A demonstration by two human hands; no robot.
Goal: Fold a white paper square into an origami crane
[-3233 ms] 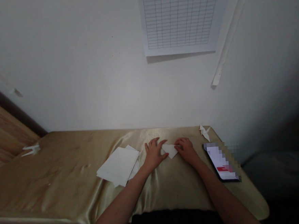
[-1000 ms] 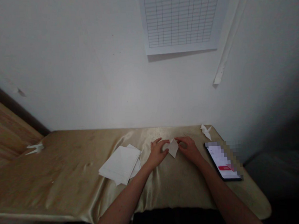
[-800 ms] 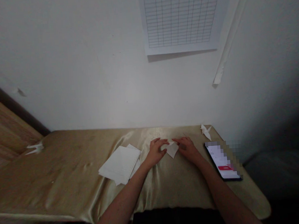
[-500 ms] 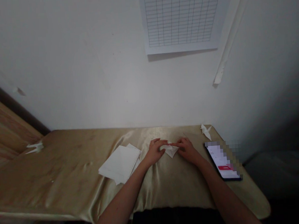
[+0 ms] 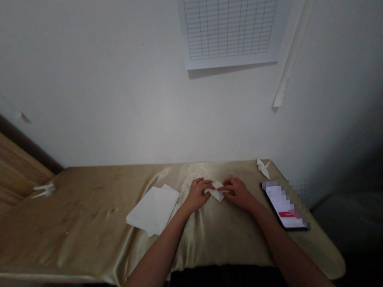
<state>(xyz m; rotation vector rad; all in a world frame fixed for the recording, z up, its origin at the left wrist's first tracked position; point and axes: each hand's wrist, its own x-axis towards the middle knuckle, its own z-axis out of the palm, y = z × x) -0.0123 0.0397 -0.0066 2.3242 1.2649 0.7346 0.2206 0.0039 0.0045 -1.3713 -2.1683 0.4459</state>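
Observation:
A small folded piece of white paper [image 5: 217,191] lies on the gold satin cloth [image 5: 85,225] of the table, between my two hands. My left hand [image 5: 197,193] rests on its left side with curled fingers pressing the paper's edge. My right hand [image 5: 237,192] holds the right side, fingertips pinched on the fold. Both hands touch the paper at the table's far middle.
A loose stack of white sheets [image 5: 154,209] lies left of my hands. A phone [image 5: 283,205] with a lit screen lies to the right. One folded paper crane [image 5: 263,167] sits at the far right corner, another [image 5: 44,189] at the far left. A gridded chart [image 5: 230,22] hangs on the wall.
The paper, lifted and tilted up a second ago, has been pressed down flat and folded smaller; both hands moved closer together over it.

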